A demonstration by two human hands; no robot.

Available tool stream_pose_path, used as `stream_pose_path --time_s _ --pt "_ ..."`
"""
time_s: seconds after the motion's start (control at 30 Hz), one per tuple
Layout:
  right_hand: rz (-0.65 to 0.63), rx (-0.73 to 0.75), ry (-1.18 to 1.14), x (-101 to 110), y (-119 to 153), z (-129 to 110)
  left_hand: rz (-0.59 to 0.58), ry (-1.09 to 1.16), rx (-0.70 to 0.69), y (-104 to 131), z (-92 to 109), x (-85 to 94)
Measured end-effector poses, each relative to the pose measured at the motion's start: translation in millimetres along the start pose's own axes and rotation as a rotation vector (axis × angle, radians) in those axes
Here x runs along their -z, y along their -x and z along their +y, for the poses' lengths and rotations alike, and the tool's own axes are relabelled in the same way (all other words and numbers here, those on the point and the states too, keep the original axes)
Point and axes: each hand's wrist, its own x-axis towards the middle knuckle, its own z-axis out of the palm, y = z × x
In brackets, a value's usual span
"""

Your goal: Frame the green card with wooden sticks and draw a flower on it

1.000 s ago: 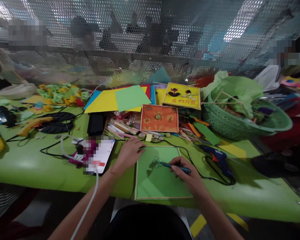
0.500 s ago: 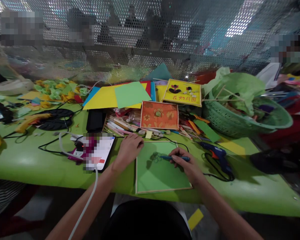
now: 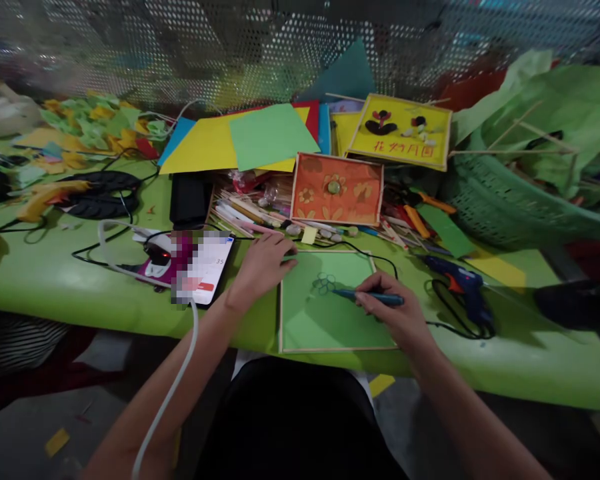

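My right hand point(image 3: 393, 307) grips a dark blue-green marker pen point(image 3: 380, 297), its tip just at the lower right of a small outlined flower point(image 3: 324, 284). That drawing is on a green sheet point(image 3: 325, 327) edged with thin pale wooden sticks, lying flat near the table's front edge. My left hand point(image 3: 266, 263) rests palm down by the sheet's upper left corner, fingers stretched toward its top edge with nothing seen in them. Under the pen hand, part of the sheet's right edge is hidden.
Behind the sheet lie an orange framed flower picture point(image 3: 337, 189), a yellow framed picture point(image 3: 403, 133) and loose sticks and pens. A blue glue gun point(image 3: 460, 287) with its cord is at right, beneath a green basket point(image 3: 520, 200). Leftward are a phone point(image 3: 213, 267), white cable point(image 3: 173, 393) and yellow glue gun point(image 3: 55, 197).
The view has tilted down, so the table sits higher in it. The pen tip has shifted slightly to the flower's lower right. My left hand stays by the sheet's corner.
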Motion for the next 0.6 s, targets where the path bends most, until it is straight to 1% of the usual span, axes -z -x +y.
stream_pose_path --time_s 0.2,0.33,0.6 --pt "-0.016 0.002 0.024 -2.7 -1.5 -1.0 -0.007 -0.028 0.01 2.2 2.3 1.7" --pt "-0.042 0.021 0.029 -4.2 -3.8 0.2 0.014 -0.049 0.001 3.5 3.8 3.1" --pt "-0.058 0.053 0.015 -4.6 -4.3 -0.1 0.014 -0.049 0.012 4.6 2.3 1.8"
